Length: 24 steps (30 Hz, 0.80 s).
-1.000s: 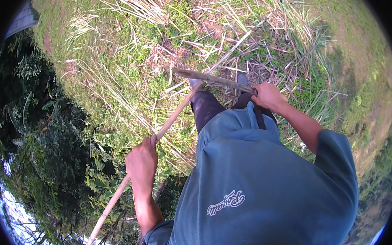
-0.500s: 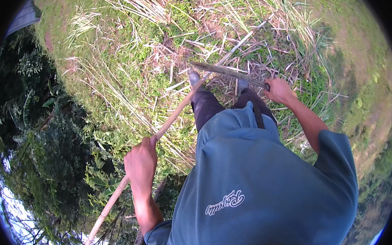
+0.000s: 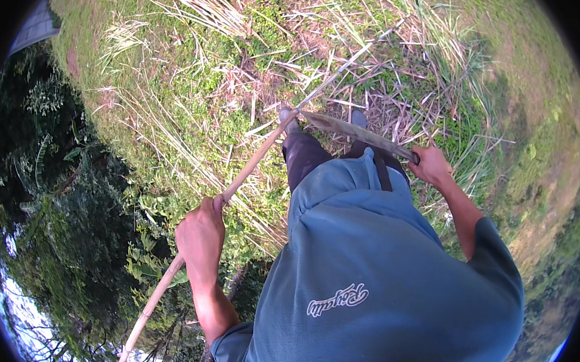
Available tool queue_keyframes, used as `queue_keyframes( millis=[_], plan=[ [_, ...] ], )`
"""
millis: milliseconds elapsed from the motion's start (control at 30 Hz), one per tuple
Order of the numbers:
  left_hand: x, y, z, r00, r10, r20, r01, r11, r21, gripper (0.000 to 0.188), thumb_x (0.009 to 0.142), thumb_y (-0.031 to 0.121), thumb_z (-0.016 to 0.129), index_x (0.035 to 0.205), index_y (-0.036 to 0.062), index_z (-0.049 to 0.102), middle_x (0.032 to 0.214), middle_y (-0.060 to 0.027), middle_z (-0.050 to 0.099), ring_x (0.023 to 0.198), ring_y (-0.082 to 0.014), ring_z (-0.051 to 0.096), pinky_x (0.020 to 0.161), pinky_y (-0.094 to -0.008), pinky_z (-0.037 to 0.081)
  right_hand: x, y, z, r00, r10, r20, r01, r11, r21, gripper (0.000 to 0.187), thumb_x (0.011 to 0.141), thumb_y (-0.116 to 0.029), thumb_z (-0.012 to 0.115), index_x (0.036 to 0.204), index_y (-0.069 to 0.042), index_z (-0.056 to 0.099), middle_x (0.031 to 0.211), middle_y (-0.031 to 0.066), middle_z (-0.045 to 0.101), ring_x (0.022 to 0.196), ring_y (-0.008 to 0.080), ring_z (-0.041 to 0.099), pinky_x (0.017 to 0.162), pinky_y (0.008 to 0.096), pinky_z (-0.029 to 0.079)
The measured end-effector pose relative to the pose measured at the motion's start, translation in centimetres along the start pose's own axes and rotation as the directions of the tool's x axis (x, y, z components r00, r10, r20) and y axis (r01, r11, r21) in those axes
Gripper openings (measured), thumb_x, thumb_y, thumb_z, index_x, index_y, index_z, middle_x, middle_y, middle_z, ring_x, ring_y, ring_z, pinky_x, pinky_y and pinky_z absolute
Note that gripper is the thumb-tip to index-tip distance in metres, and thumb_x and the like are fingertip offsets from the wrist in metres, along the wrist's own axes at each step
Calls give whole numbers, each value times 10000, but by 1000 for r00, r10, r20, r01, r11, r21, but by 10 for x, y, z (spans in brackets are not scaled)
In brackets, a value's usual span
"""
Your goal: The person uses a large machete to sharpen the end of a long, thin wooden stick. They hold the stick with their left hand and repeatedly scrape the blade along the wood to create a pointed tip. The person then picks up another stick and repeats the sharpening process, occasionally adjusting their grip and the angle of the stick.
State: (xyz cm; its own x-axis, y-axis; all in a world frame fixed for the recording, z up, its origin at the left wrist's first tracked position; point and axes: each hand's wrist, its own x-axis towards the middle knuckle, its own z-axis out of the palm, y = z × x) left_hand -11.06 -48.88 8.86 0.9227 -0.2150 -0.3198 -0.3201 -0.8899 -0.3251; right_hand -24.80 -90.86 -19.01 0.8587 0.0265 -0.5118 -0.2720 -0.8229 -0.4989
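Observation:
My left hand (image 3: 200, 234) is closed around a long pale cane stalk (image 3: 255, 159). The stalk slants from the lower left, past my feet, toward the upper right, thinning at its far end. In my right hand (image 3: 431, 166) is a machete (image 3: 360, 134), gripped by its handle. Its long, dull blade points left, and the tip meets or overlaps the stalk just in front of my left shoe; whether they touch I cannot tell. Both of my shoes stand on the ground under the blade.
Cut stalks and dry leaf strips (image 3: 391, 102) litter the grass round my feet. A bundle of pale stalks (image 3: 210, 10) lies ahead, and long green-and-yellow leaves (image 3: 444, 45) are heaped at the far right. Dark trees (image 3: 73, 214) stand along the left.
My right hand has drawn the machete back toward me and to the right, its tip shifting along the stalk. My left hand has moved slightly left, still holding the stalk.

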Motion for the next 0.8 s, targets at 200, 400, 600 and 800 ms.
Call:
queue_keyframes(
  millis=[200,400,600,800],
  plan=[
    [3,3,-1,1000,16,-9,-16,1000,1,402,1023,331,443,735,83,573,516,-78,580,388,-211,562,387,-354,432,2,-4,-9,996,92,0,-92,996,-12,217,737,-263,674,826,-71,625,684,185,639,679,402,639,686,492,525],
    [2,7,-6,1000,11,23,-11,1000,-3,396,1019,329,450,730,80,559,526,-84,583,403,-231,573,390,-360,434,19,-1,3,982,188,-3,-188,982,19,233,731,-260,667,841,-61,616,705,190,639,713,410,634,698,502,521],
    [-4,13,-8,999,35,30,-35,999,-13,378,1010,313,473,727,73,545,557,-100,596,422,-252,579,414,-376,440,44,-34,-9,990,120,73,-123,992,41,305,766,-295,661,950,-51,665,818,220,671,804,400,657,757,478,534],
    [-14,13,-1,998,30,49,-27,998,-57,355,997,295,501,730,65,547,562,-110,593,450,-282,590,438,-396,456,117,24,53,892,453,-5,-452,891,46,385,745,-285,618,973,20,677,887,231,693,894,418,664,797,474,535]
  ],
)
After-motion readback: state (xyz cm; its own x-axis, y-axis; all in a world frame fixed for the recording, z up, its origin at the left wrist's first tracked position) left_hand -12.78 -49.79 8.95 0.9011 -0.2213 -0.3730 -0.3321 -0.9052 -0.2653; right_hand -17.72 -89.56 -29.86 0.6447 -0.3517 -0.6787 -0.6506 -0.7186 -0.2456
